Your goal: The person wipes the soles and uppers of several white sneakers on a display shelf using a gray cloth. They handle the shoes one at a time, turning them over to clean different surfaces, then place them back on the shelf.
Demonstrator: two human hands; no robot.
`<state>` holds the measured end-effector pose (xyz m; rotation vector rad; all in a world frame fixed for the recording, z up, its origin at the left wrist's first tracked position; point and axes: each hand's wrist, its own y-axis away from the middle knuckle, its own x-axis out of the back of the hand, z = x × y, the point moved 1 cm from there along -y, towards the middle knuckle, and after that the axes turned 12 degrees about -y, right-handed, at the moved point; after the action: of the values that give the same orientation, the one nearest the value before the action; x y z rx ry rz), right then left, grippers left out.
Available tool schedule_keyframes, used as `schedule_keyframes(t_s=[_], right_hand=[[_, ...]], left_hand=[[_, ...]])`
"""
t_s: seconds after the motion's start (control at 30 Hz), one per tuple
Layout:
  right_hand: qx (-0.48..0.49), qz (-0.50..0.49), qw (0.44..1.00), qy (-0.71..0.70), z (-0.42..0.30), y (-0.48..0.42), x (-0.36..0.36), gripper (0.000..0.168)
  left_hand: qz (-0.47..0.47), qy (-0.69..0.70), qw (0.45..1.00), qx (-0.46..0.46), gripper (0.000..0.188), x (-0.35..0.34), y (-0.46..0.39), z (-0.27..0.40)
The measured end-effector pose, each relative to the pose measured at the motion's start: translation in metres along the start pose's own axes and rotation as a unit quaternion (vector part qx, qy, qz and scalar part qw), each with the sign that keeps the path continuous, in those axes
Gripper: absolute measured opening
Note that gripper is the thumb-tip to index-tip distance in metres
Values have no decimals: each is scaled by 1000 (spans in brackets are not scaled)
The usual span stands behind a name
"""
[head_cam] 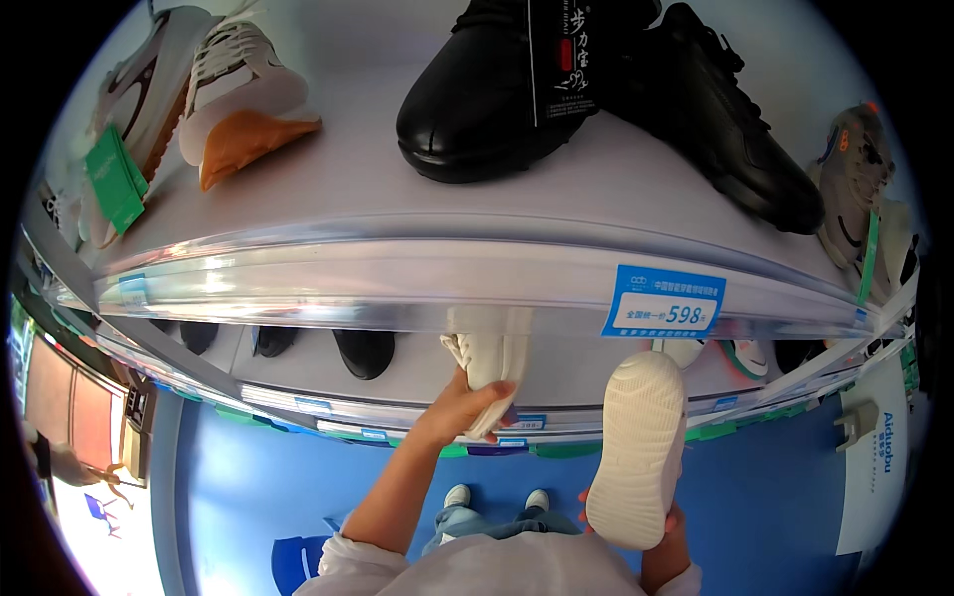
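My left hand [466,406] grips a cream sneaker [488,369] near the front edge of the lower shelf [425,380]. Part of that sneaker shows through the clear lip of the shelf above. At my right side, my right hand [671,525] holds a second cream shoe [639,447] by its lower end. Its ribbed sole faces up toward me and hides most of the fingers.
On the upper shelf [358,156] stand black leather shoes [477,112], white-and-orange sneakers [246,104] and grey sneakers [853,186]. A blue price tag [663,302] hangs on the shelf's lip. More shoes [365,354] sit below. Behind me is a blue chair [294,562].
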<state>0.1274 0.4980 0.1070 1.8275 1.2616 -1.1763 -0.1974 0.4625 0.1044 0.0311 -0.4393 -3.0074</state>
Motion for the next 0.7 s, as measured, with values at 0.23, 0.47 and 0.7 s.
schedule_keyframes(t_s=[0.23, 0.47, 0.7], right_hand=[[-25, 18, 999, -15, 2, -21, -18, 110], [-64, 89, 994, -13, 19, -71, -57, 99], [-294, -54, 951, -81, 81, -121, -88, 89]], left_hand=[[36, -72, 990, 113, 95, 31, -13, 11], [432, -454, 766, -143, 74, 16, 50, 12], [-59, 390, 904, -165, 109, -15, 117, -37]])
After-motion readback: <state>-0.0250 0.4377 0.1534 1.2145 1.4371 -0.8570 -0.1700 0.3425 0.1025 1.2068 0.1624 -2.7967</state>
